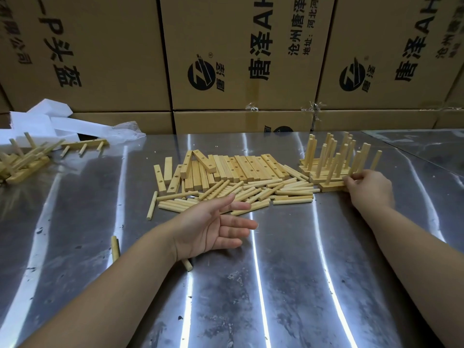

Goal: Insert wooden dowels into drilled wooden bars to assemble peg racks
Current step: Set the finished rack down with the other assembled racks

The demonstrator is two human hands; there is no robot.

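From the head camera we look down on a scuffed metal table (288, 285). Our left hand (216, 227) hovers near the middle, palm turned inward, fingers straight and slightly spread, holding nothing. We cannot tell whether it touches the tabletop. Its fingertips point toward three o'clock. Just beyond it, at twelve o'clock, the loose dowels (253, 194) lie scattered in a low pile. Farther toward twelve, the drilled bars (241, 169) lie side by side in a rough row, with a few tipped across one another at the row's nine o'clock end. Our right hand (369, 187) is stretched out at two o'clock, its fingers curled onto the right end of the nearest rack (331, 186), whose pegs stand upright. That rack sits at the front of a tight cluster of finished racks (324, 159), all with pegs up, just beside the bars. At ten o'clock a jumbled heap of racks (25, 162) lies near the table edge, with a single rack (85, 144) lying flat beside it and white foam pieces (50, 116) behind. One stray dowel (115, 248) rests at eight o'clock from the left hand, and another dowel end (187, 265) shows from under the left wrist. Printed cardboard boxes (113, 59) wall off the far side.
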